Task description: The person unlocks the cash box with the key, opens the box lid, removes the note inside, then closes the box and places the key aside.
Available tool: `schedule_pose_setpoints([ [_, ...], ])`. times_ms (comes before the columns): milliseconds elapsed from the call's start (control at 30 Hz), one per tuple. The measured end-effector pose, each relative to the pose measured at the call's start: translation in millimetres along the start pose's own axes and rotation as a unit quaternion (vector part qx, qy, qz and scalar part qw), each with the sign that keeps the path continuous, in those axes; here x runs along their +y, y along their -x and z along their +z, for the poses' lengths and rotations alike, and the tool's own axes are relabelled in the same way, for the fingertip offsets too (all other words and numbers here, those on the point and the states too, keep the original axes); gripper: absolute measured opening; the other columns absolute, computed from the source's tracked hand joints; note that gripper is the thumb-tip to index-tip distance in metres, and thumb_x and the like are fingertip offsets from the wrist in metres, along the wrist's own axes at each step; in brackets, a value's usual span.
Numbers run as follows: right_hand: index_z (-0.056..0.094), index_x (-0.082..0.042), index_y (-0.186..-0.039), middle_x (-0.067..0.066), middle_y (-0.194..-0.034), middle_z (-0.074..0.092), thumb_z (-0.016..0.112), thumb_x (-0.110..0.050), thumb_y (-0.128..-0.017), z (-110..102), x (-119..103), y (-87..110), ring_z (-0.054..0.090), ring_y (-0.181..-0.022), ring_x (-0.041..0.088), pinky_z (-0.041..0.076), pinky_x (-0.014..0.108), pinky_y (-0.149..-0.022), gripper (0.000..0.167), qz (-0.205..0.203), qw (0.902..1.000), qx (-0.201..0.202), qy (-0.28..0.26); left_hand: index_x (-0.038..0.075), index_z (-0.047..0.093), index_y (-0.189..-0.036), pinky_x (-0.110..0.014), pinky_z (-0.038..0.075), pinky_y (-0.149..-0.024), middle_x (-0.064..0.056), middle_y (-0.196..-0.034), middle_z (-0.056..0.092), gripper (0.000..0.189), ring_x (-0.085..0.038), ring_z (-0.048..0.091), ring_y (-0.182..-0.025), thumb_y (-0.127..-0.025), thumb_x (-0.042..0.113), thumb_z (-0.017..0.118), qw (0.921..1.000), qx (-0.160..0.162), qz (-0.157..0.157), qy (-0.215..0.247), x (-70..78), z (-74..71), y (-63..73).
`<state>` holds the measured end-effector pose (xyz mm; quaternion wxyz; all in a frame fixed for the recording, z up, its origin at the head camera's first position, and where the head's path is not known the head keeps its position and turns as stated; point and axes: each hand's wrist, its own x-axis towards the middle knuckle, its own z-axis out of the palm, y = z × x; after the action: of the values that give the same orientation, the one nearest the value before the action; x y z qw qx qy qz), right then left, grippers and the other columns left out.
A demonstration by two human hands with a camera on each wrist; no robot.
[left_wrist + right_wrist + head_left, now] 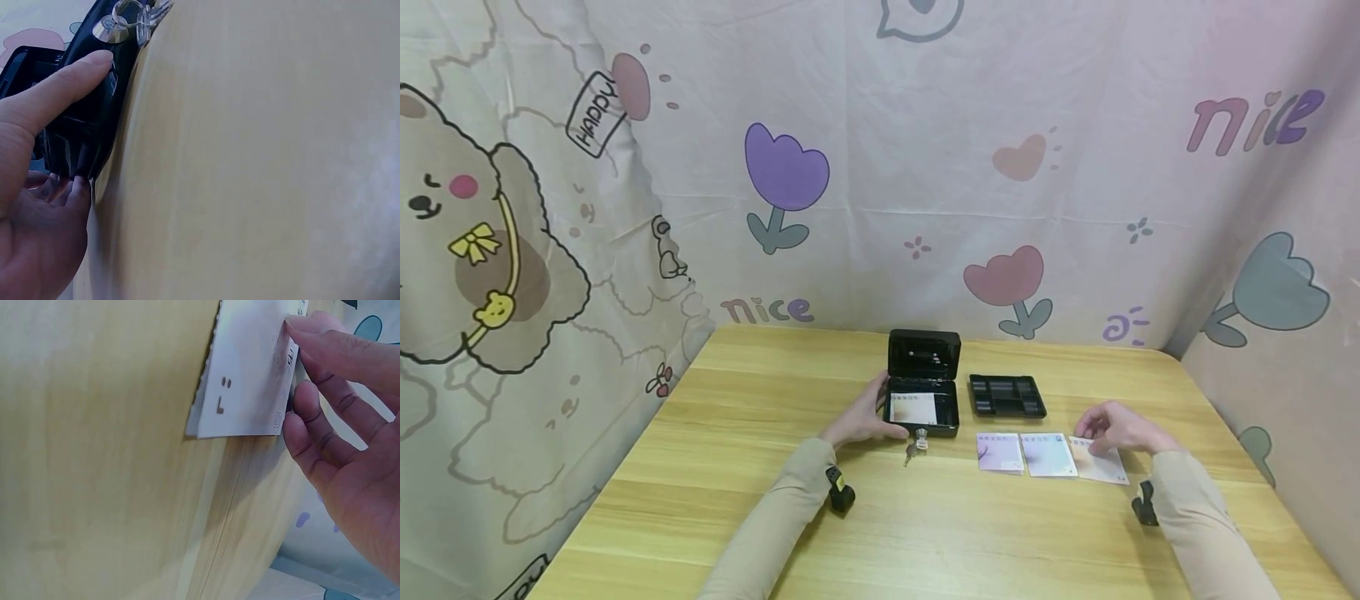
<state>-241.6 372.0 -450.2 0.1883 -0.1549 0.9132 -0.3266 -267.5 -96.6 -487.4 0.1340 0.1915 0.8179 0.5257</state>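
A black cash box [957, 408] stands with its lid raised, and a pale paper note [913, 408] lies inside. My left hand [863, 417] grips the box at its left side, thumb along the front wall [94, 94] and fingers around the side. Keys [912, 451] on a ring hang from the front lock [110, 30]. To the right lie a purple note [999, 453], a blue-green note [1048, 456] and a peach folded note [1101, 467] in a row. My right hand [1118, 427] pinches the peach note [250, 375] at its far edge between thumb and fingers.
A black compartment tray [1007, 397] sits right of the box, behind the notes. The wooden table [955, 533] ends at a printed curtain [887, 208] at the back and both sides.
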Motion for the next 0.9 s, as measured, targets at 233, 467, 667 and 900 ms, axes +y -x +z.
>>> schedule_pose_setpoints([
  [233,0.069,0.005,-0.103,0.012,-0.095,0.070,0.075,0.004,-0.072,0,-5,0.1,0.060,-0.085,0.014,0.051,0.020,-0.074,0.032,-0.017,0.9997,0.013,0.008,-0.002,0.000,-0.160,-0.050,0.024,-0.128,-0.027,-0.168,0.006,0.123,-0.045,0.021,-0.153,-0.074,0.009,0.088,0.9999,-0.003,0.007,0.008,-4.3,0.6,-2.7],
  [467,0.070,0.005,-0.109,0.014,-0.096,0.072,0.077,-0.002,-0.077,1,-33,-13.1,0.057,-0.081,0.005,0.054,0.018,-0.070,0.034,-0.099,0.9924,0.061,0.041,-0.002,0.001,-0.160,-0.050,0.025,-0.127,-0.027,-0.167,0.008,0.124,-0.045,0.022,-0.153,-0.074,0.010,0.089,1.0000,0.003,0.001,0.003,-5.0,0.7,-2.9],
  [667,0.070,0.006,-0.111,0.016,-0.099,0.073,0.077,-0.004,-0.083,12,-72,-29.7,0.062,-0.086,0.012,0.058,0.022,-0.075,0.031,-0.139,0.9833,0.106,0.051,0.000,0.001,-0.161,-0.049,0.025,-0.127,-0.024,-0.168,0.006,0.123,-0.043,0.022,-0.153,-0.075,0.012,0.089,1.0000,0.003,-0.008,-0.003,-4.1,0.3,-2.9],
  [900,0.069,0.007,-0.113,0.022,-0.104,0.073,0.072,-0.002,-0.087,36,-110,-52.2,0.069,-0.091,0.021,0.062,0.038,-0.086,0.028,-0.183,0.9747,0.121,0.041,-0.002,0.000,-0.160,-0.050,0.025,-0.127,-0.027,-0.167,0.007,0.123,-0.045,0.022,-0.153,-0.075,0.011,0.088,1.0000,0.001,0.001,-0.004,-5.5,0.4,-3.3],
])
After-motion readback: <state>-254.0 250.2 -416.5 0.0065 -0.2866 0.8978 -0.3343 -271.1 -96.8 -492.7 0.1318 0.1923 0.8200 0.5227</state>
